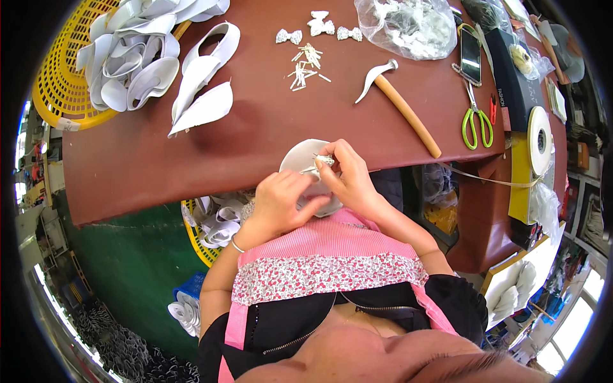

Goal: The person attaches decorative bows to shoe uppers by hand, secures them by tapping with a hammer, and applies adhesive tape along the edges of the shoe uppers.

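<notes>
White curved piece [299,155] sits at the near edge of the brown tabletop [255,137], just in front of the person's pink apron, with both hands on it. The right hand [348,175] is pinched around a small silvery ornament [326,161] at the upper right of the piece. The left hand [284,199] lies over the piece's left and lower side, fingers curled in; whether its fingertips grip anything, I cannot tell. Farther back on the tabletop, silvery bows [321,25] lie above a scatter of thin pale sticks [308,57]. To the right are a hammer [408,117] with a wooden handle, green-handled scissors [469,124] and a phone [470,56]. To the left, white strips [207,113] lie beside a yellow basket [54,80] heaped with more white pieces [131,57].
</notes>
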The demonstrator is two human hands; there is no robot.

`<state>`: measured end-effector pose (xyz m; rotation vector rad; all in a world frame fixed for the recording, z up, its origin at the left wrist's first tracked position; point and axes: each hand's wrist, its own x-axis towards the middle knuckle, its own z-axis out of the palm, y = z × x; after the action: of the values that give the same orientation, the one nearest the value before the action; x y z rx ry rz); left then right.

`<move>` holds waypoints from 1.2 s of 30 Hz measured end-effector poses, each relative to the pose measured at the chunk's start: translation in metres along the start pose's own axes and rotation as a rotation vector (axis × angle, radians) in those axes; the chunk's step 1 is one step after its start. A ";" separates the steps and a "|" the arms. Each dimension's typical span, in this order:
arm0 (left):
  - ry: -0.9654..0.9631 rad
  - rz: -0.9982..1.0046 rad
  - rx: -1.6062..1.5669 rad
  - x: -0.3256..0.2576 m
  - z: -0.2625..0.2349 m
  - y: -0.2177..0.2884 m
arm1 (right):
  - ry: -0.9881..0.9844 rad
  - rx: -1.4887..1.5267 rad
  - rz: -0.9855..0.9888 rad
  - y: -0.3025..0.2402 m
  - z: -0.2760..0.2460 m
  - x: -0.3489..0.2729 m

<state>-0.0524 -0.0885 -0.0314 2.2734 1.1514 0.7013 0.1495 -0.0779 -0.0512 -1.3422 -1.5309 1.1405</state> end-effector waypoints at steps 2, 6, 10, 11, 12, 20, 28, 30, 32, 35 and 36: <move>0.052 -0.310 -0.054 -0.002 0.005 -0.002 | -0.011 -0.080 -0.053 0.007 0.004 -0.004; 0.421 -0.250 0.103 0.025 0.012 -0.007 | 0.095 -0.127 -0.167 0.010 0.013 -0.014; 0.028 -0.380 -0.019 0.012 0.008 -0.024 | 0.138 -0.179 -0.175 0.012 0.016 -0.023; 0.022 -0.384 -0.026 0.012 0.006 -0.019 | 0.136 -0.182 -0.166 0.011 0.015 -0.025; 0.028 -0.480 -0.214 0.012 0.004 -0.013 | 0.116 -0.168 -0.134 0.009 0.013 -0.027; 0.176 -0.730 -0.760 -0.010 0.031 -0.012 | 0.123 -0.091 -0.036 0.008 0.021 -0.032; 0.225 -0.712 -0.822 -0.012 0.034 -0.010 | 0.147 -0.142 -0.052 0.005 0.022 -0.028; 0.214 -0.680 -0.737 -0.013 0.033 -0.008 | 0.147 -0.148 -0.051 0.005 0.021 -0.028; 0.211 -0.649 -0.650 -0.013 0.033 -0.007 | 0.140 -0.153 -0.055 0.006 0.021 -0.027; 0.209 -0.621 -0.658 -0.013 0.034 -0.006 | 0.169 -0.140 -0.064 0.007 0.023 -0.027; 0.206 -0.623 -0.656 -0.014 0.037 -0.006 | 0.148 -0.149 -0.064 0.007 0.022 -0.027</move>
<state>-0.0398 -0.1042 -0.0655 1.2353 1.3694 0.8925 0.1345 -0.1067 -0.0642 -1.4322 -1.5637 0.8820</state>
